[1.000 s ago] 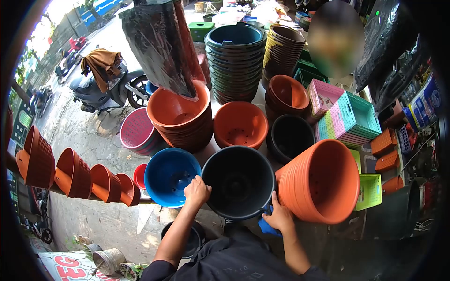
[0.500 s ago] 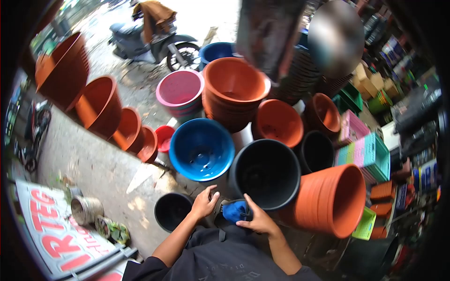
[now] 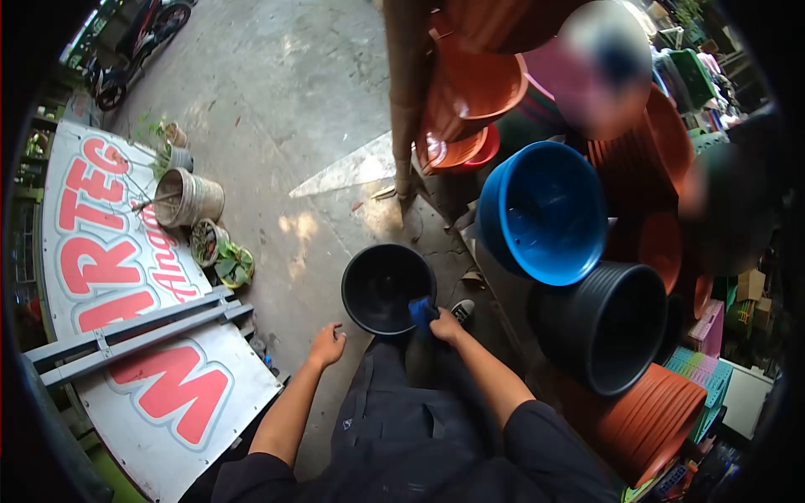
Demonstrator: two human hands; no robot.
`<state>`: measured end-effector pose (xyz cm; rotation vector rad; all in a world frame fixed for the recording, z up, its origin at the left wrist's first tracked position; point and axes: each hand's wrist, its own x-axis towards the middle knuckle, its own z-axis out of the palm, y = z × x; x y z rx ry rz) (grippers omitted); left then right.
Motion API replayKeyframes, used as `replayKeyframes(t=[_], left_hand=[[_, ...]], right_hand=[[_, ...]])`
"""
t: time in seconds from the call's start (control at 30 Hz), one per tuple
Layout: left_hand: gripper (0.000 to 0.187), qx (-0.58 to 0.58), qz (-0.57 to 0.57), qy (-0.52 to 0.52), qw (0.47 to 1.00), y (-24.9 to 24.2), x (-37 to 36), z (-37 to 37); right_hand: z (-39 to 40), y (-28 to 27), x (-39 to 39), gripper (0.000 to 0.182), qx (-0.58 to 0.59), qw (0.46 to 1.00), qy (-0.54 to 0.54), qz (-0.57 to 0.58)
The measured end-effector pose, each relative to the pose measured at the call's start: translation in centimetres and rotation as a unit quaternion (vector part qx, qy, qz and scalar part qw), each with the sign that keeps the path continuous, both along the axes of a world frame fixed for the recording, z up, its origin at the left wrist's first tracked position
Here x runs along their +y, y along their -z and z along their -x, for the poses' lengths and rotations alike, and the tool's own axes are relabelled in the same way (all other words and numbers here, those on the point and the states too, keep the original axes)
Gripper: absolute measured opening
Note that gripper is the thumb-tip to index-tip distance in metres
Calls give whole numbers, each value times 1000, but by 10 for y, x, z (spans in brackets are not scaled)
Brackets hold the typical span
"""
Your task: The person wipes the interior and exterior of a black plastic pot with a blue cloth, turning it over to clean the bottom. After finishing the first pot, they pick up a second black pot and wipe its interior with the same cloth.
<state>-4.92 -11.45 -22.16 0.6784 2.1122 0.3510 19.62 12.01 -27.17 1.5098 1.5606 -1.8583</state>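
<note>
A black plastic bucket (image 3: 387,285) stands on the ground just ahead of me, its mouth facing up. My right hand (image 3: 447,325) grips a bunched blue cloth (image 3: 421,313) at the bucket's right rim, the cloth overlapping the rim in this view. To the left of the bucket, my left hand (image 3: 328,344) is held out in the air with its fingers loosely bent and nothing in them. A shoe (image 3: 462,311) shows under my right hand.
Stacked blue basins (image 3: 545,214), black pots (image 3: 608,335) and orange pots (image 3: 654,427) crowd the right side. A post (image 3: 402,92) rises ahead. On the left lie a lettered sign (image 3: 109,251) and a dirty white bucket (image 3: 189,198). A blurred person is at upper right.
My view has swung left and down. The stacked pots have shifted right, and the black bucket is now between my hands. My right hand has carried the blue cloth over to the bucket's rim.
</note>
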Motion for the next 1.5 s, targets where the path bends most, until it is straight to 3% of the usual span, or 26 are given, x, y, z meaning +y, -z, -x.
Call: replayKeyframes(t=[0.07, 0.17, 0.33, 0.37, 0.43, 0.5, 0.53, 0.6, 0.67, 0.77, 0.87, 0.97, 1.07, 1.1, 1.13, 1.2, 1.27, 1.4, 1.5], left_hand=[[44, 3, 59, -7, 998, 25, -6, 19], [60, -70, 112, -47, 990, 63, -3, 39], [76, -173, 52, -144, 973, 133, 5, 26], [80, -216, 30, -179, 959, 140, 9, 23], [81, -191, 28, -192, 962, 149, 17, 16], [87, -157, 21, -185, 970, 155, 17, 11], [87, -157, 22, -188, 969, 148, 20, 11], [90, -155, 56, -161, 973, 132, 24, 7], [93, -178, 59, -175, 966, 135, 22, 8], [87, -161, 50, -204, 964, 144, 18, 5], [79, -190, -23, -268, 944, 143, 13, 14], [71, -191, -34, -294, 936, 129, 18, 15], [46, -71, -103, -317, 940, 110, 29, 13], [35, -53, -122, -319, 938, 133, 22, 12], [35, -50, -134, -313, 939, 105, 35, 16], [45, -254, -236, -421, 838, 42, 58, 18], [54, -254, -293, -401, 830, -2, 73, 12], [74, -209, -393, -376, 813, -97, 96, 0], [90, -218, -402, -306, 835, -133, 90, 2]], right_hand=[[21, 13, 5, 57, -98, 990, -72, -77], [44, 48, 2, 71, -168, 977, -36, -123], [41, 87, 0, 75, -186, 968, -79, -150], [39, 93, 0, 74, -194, 967, -45, -158], [33, 108, 6, 74, -198, 965, -15, -170], [23, 126, 14, 65, -121, 990, 55, -44], [22, 131, 17, 65, -121, 990, 52, -42], [19, 139, 20, 51, -111, 963, 240, 54], [17, 156, 20, 44, -126, 949, 287, 44], [19, 144, 22, 45, -107, 959, 262, 7], [13, 136, 25, 62, -124, 971, 204, -26], [28, 60, 29, 46, -65, 977, 201, 15], [27, 9, 25, 42, -55, 975, 214, 11], [27, -11, 25, 42, -45, 975, 220, 3], [22, -29, 23, 41, -48, 967, 249, 11], [4, -46, 15, 35, -38, 957, 287, 5], [-6, -84, 13, 38, -60, 949, 310, -8], [-23, -118, -6, 45, 48, 926, 374, -35], [1, -159, -13, 52, 95, 914, 390, -51]])
